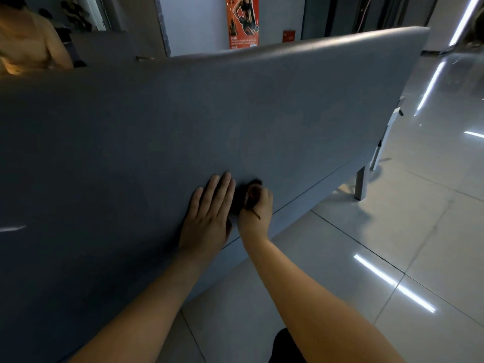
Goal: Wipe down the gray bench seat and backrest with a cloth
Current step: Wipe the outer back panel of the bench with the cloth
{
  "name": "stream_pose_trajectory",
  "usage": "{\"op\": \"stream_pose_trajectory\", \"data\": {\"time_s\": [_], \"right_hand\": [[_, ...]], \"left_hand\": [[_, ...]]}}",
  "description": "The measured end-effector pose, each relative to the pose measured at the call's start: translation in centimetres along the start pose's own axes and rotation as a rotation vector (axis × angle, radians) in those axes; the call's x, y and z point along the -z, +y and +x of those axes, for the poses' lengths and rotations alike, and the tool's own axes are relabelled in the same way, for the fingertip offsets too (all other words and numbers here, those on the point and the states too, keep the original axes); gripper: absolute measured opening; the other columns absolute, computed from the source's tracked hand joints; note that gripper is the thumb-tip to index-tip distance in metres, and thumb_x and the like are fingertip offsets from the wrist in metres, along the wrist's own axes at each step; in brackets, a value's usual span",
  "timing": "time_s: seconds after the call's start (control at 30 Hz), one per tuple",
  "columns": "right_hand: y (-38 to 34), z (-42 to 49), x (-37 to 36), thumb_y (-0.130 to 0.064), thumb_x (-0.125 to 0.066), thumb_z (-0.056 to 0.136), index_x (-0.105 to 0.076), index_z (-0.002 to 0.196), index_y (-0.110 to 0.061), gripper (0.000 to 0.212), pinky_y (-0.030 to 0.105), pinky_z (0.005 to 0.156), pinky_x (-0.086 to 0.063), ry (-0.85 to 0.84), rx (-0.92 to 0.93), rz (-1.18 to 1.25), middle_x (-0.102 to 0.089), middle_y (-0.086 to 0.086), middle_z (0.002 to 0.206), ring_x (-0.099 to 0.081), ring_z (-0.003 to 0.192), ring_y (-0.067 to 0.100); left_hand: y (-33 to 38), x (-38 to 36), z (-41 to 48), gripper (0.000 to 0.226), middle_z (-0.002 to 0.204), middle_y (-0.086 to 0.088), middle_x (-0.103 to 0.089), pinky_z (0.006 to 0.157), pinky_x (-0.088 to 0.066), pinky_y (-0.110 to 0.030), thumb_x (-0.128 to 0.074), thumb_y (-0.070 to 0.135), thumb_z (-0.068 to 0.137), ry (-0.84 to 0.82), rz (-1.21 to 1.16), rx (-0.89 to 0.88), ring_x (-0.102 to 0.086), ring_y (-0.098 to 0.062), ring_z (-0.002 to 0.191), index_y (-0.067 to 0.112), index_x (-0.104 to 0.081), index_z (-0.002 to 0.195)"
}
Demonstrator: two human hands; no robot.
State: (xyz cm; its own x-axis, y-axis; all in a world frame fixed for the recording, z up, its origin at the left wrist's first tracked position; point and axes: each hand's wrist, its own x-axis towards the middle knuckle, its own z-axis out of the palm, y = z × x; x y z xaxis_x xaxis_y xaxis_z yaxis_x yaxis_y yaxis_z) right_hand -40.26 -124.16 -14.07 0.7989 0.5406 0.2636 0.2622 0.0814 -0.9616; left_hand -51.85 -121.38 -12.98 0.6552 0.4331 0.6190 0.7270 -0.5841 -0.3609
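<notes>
The gray padded backrest (235, 108) of the bench fills most of the view, seen from its rear side. Low on it my left hand (209, 213) lies flat with straight fingers pressed against the panel. Right beside it my right hand (255, 208) grips a small dark cloth (239, 195), bunched against the panel just above the lower seam. Most of the cloth is hidden between the two hands. The bench seat is out of sight behind the backrest.
Glossy light floor tiles (392, 231) spread to the right and below, with a metal bench leg (362, 184) at the panel's right end. Another person (28, 45) sits beyond the backrest at the upper left. An orange poster (242, 20) hangs on the far wall.
</notes>
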Motion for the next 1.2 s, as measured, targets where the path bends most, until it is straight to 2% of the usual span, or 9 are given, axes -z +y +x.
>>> {"op": "stream_pose_trajectory", "data": {"time_s": [0.2,0.4,0.53,0.67,0.77,0.9,1.03,1.13,1.2], "right_hand": [[2.8,-0.5,0.4,0.013,-0.053,0.076,-0.06,0.096,-0.019,0.039,0.035,0.087,-0.05,-0.079,-0.106,-0.075,-0.059,0.002,0.107,-0.056,0.099,0.021],[6.1,4.6,2.0,0.002,-0.045,0.075,-0.064,0.112,-0.022,0.048,0.051,0.093,-0.056,0.078,-0.247,-0.016,-0.062,0.009,0.116,-0.061,0.105,0.029],[5.2,1.5,1.1,0.007,-0.048,0.076,-0.067,0.104,-0.013,0.039,0.039,0.083,-0.053,0.038,-0.122,-0.061,-0.063,0.009,0.108,-0.06,0.099,0.026],[4.7,-4.7,-0.1,0.015,-0.053,0.081,-0.062,0.093,-0.032,0.05,0.029,0.079,-0.053,-0.047,-0.022,0.028,-0.059,-0.008,0.101,-0.059,0.091,0.008],[4.4,-6.9,-0.4,0.016,-0.054,0.082,-0.065,0.096,-0.023,0.043,0.018,0.081,-0.048,-0.128,-0.013,0.03,-0.058,-0.012,0.101,-0.057,0.091,-0.005],[3.1,-3.8,1.2,0.01,-0.054,0.084,-0.069,0.11,-0.02,0.042,0.04,0.092,-0.054,-0.118,-0.039,-0.026,-0.065,-0.001,0.11,-0.062,0.101,0.016],[2.3,2.1,2.4,0.002,-0.053,0.093,-0.065,0.123,-0.023,0.041,0.034,0.101,-0.049,-0.019,-0.092,-0.042,-0.059,0.0,0.129,-0.057,0.112,0.018],[3.6,0.2,0.7,0.007,-0.051,0.086,-0.066,0.113,-0.022,0.043,0.044,0.094,-0.053,-0.094,-0.157,-0.044,-0.061,0.004,0.119,-0.06,0.103,0.024],[4.3,-2.8,-0.2,0.006,-0.054,0.083,-0.068,0.106,-0.014,0.033,0.041,0.087,-0.053,-0.142,-0.116,-0.061,-0.062,0.007,0.111,-0.061,0.096,0.025]], "left_hand": [[0.4,-0.9,-0.8,0.093,0.171,-0.006,-0.005,0.126,0.003,-0.046,-0.064,0.028,0.088,-0.014,-0.012,-0.004,-0.005,-0.027,0.157,0.011,-0.012,0.162],[0.5,-1.5,-1.0,0.089,0.171,-0.005,-0.005,0.126,0.002,-0.045,-0.059,0.022,0.088,0.022,-0.026,0.012,-0.006,-0.026,0.157,0.012,-0.011,0.163],[0.4,-1.8,-0.9,0.088,0.171,-0.005,-0.006,0.126,0.0,-0.046,-0.057,0.02,0.088,0.032,0.002,0.021,-0.006,-0.026,0.157,0.012,-0.011,0.163],[0.6,-1.6,-1.1,0.08,0.17,-0.005,-0.008,0.126,-0.001,-0.047,-0.055,0.024,0.096,0.019,-0.024,0.01,-0.006,-0.027,0.157,0.011,-0.013,0.162],[0.6,-1.2,-2.1,0.075,0.17,-0.005,-0.008,0.127,-0.003,-0.045,-0.055,0.025,0.1,-0.023,-0.059,-0.002,-0.006,-0.027,0.157,0.011,-0.015,0.162],[-0.2,-0.1,-3.3,0.079,0.17,-0.007,-0.013,0.127,-0.01,-0.043,-0.062,0.014,0.093,-0.057,-0.138,-0.035,-0.01,-0.026,0.157,0.009,-0.021,0.161],[-1.0,1.3,-4.3,0.073,0.167,-0.01,-0.023,0.126,-0.016,-0.04,-0.06,0.005,0.09,-0.022,-0.152,-0.033,-0.018,-0.027,0.155,0.005,-0.032,0.157],[-1.1,1.7,-5.7,0.067,0.168,-0.011,-0.02,0.125,-0.021,-0.042,-0.052,0.006,0.095,-0.05,-0.141,-0.014,-0.015,-0.028,0.156,0.004,-0.028,0.158],[-1.3,1.8,-6.5,0.068,0.169,-0.01,-0.016,0.125,-0.021,-0.042,-0.049,0.006,0.095,-0.089,-0.142,0.002,-0.012,-0.027,0.156,0.005,-0.025,0.159]]}}
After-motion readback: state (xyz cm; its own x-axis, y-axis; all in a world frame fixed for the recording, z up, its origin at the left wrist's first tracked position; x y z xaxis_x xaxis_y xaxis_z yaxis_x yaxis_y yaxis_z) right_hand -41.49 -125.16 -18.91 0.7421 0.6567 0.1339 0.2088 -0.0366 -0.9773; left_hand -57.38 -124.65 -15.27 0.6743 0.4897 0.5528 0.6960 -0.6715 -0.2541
